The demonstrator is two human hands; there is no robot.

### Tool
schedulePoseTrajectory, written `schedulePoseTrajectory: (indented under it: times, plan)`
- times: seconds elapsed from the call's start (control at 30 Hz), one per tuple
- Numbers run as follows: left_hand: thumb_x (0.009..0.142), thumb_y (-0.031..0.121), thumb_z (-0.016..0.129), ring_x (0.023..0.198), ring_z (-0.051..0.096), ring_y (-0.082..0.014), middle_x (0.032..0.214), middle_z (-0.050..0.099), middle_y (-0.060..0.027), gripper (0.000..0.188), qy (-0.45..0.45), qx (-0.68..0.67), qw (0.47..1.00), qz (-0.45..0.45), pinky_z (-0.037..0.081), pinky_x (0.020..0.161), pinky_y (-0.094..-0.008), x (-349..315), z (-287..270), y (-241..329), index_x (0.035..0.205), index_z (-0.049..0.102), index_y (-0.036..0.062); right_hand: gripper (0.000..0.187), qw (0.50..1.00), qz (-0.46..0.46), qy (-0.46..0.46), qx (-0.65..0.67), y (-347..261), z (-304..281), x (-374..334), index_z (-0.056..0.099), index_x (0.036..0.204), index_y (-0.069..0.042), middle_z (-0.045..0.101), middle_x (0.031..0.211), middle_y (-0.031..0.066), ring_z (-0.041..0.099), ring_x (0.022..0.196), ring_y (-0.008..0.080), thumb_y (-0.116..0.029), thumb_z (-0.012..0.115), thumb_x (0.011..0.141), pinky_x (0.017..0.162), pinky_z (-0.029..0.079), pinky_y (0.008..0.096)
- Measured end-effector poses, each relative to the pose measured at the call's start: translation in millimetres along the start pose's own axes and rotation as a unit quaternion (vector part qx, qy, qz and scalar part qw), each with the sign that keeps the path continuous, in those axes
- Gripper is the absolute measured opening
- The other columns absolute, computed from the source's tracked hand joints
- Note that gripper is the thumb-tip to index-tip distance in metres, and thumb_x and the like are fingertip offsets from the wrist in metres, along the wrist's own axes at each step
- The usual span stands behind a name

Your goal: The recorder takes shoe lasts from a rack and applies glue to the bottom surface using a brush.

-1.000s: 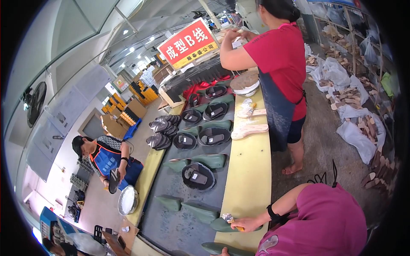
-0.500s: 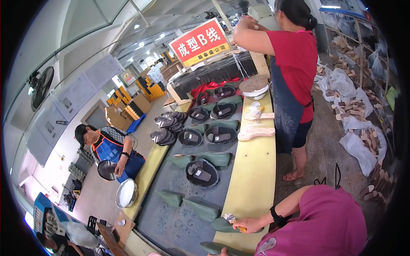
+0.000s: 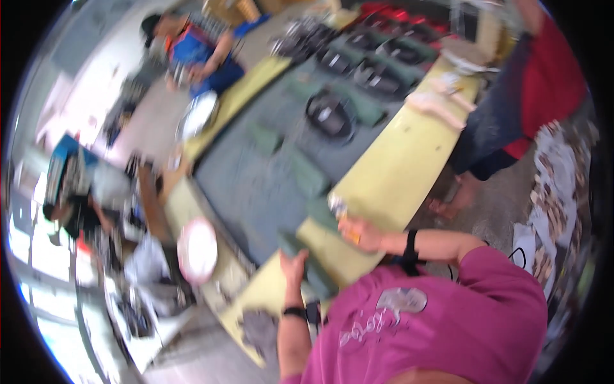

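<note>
My left hand (image 3: 294, 265) is closed around a dark green shoe last (image 3: 316, 274) at the near end of the yellow work surface. In my right hand (image 3: 358, 232) is a brush (image 3: 338, 206) with a yellow handle and a whitish, caked head, held near another green shoe last (image 3: 322, 213). Further green lasts, including one shoe last (image 3: 309, 174) and another last (image 3: 265, 137), lie on the grey belt (image 3: 236, 173). Dark shoe uppers, one of them a round upper (image 3: 330, 114), sit farther along it. Motion blurs the view.
A yellow side board (image 3: 393, 160) borders the belt. A white bowl (image 3: 197, 116) stands at the left edge; a pink-rimmed basin (image 3: 198, 251) is nearer. A grey cloth (image 3: 260, 333) lies at lower left. Co-workers stand at left (image 3: 204, 57) and far right (image 3: 543, 83).
My view has tilted down and swung left. My left hand with the last, barely in view before, now shows fully. The right hand still holds the brush.
</note>
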State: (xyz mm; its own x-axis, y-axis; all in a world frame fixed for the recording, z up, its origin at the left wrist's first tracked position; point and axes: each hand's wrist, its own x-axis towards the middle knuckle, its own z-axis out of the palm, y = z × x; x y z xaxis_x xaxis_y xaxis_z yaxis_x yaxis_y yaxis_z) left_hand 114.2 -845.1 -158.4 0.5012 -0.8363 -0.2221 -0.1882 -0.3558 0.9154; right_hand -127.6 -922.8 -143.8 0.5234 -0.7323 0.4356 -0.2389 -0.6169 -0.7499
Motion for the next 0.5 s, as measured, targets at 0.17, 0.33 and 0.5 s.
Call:
schedulePoseTrajectory:
  times: [0.17,0.33,0.5]
  plan:
    - [0.057,0.012,0.069,0.081,0.059,-0.0247,0.093,0.059,-0.0158,0.057,-0.036,-0.085,0.995,-0.035,0.049,0.072,-0.0344,-50.7,-13.2,35.8,0.107,0.048,-0.0044,0.015,0.995,-0.09,0.041,0.01,-40.1,-49.2,26.6,0.056,0.095,-0.006,0.06,0.085,0.013,0.059,0.074,0.029,-0.015,0.056,0.083,0.064,0.047,0.0348]
    - [0.055,0.01,0.068,0.084,0.058,-0.0234,0.095,0.058,-0.0138,0.062,-0.117,-0.123,0.985,-0.015,0.048,0.075,-0.0335,-86.7,-29.0,60.3,0.112,0.046,-0.0042,0.014,0.979,0.002,-0.054,0.197,-80.3,-64.6,56.3,0.06,0.082,-0.002,0.058,0.064,0.0063,0.057,0.057,0.0136,-0.012,0.051,0.085,0.055,0.045,0.0261]
    - [0.054,0.01,0.067,0.087,0.057,-0.0223,0.098,0.058,-0.0132,0.069,-0.161,-0.124,0.979,0.012,0.047,0.078,-0.0321,-89.8,-37.8,67.2,0.118,0.044,-0.0038,0.017,0.945,0.018,-0.148,0.291,-99.2,-40.1,85.2,0.06,0.081,-0.001,0.059,0.065,0.0054,0.056,0.058,0.0113,-0.012,0.049,0.086,0.055,0.044,0.0247]
